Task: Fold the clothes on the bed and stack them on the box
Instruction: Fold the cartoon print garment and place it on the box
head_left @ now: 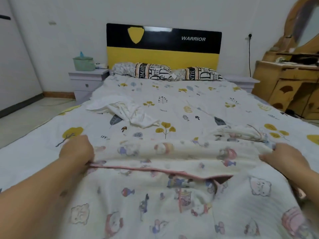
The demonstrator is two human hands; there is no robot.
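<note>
Holding cartoon-print garment (172, 195) at near end of bed (198, 100): left hand (76, 150) grip curled on pink-trimmed edge, right hand (283, 159) grip pinching opposite side. Risk: uneven pull skews fold, loose sleeve bunches at far right. White garment (127, 111) waits crumpled, farther left. Box out of view; motion blur hides fingers.

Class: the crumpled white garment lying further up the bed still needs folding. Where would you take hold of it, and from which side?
Grip the white garment at its near right corner, reaching from the foot of the bed. That end trails out flat toward the person, while the middle is bunched and offers no clean edge.
</note>
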